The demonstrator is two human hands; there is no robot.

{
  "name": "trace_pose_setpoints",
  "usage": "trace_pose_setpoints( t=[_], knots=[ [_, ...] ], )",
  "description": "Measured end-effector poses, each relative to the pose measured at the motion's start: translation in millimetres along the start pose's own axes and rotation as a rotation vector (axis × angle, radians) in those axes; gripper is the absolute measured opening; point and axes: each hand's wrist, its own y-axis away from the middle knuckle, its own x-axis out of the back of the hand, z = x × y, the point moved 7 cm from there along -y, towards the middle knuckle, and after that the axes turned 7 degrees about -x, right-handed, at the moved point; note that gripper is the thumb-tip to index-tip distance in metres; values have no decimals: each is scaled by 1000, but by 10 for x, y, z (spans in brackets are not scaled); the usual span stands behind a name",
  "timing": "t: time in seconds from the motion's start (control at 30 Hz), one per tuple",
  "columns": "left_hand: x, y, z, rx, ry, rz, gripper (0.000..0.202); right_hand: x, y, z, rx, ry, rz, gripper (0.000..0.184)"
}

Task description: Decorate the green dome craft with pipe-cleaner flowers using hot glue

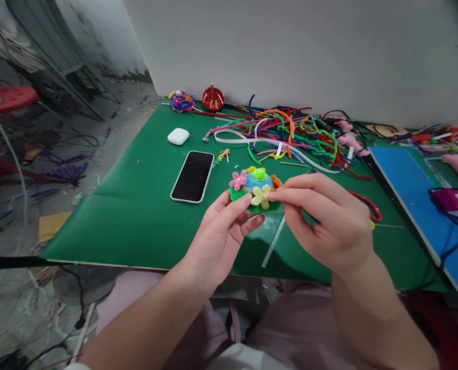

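Note:
A small pipe-cleaner craft piece point(256, 186) hangs above the green table mat point(136, 205). It has a green base, a blue middle and pink, cream, orange and lime flowers. My left hand point(223, 234) holds its left edge from below, fingers closed on the green base. My right hand point(323, 218) comes in from the right and pinches at the cream flower on the piece's front with thumb and forefinger.
A black phone point(192, 176) and a white earbud case point(178, 136) lie left of the piece. A tangle of coloured pipe cleaners point(286, 131) fills the back. Two finished pieces point(198, 99) stand by the wall. A blue board point(417, 195) and pink glue guns point(352, 140) lie at right.

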Motion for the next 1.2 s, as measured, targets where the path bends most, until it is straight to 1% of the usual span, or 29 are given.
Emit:
trace_pose_setpoints(
  t=[0.23,0.5,0.8,0.9,1.07,1.2],
  knots=[
    [-2,4,1,-8,-7,-2,22,-29,21,7,-8,-4,-3,28],
    [-17,1,-2,-4,3,-24,18,-41,20,-4,17,-1,-16,25],
    [-31,2,-4,2,-3,-41,15,-60,27,-9,39,49,-22,22],
    [-26,-2,6,-10,-9,-42,16,-30,22,-15,34,28,-12,23],
    [-26,9,30,-25,-21,-32,16,77,17,-23,22,-45,79,25],
    [-44,14,45,-35,-28,-44,15,26,20,-35,42,-58,32,25]
  ],
)
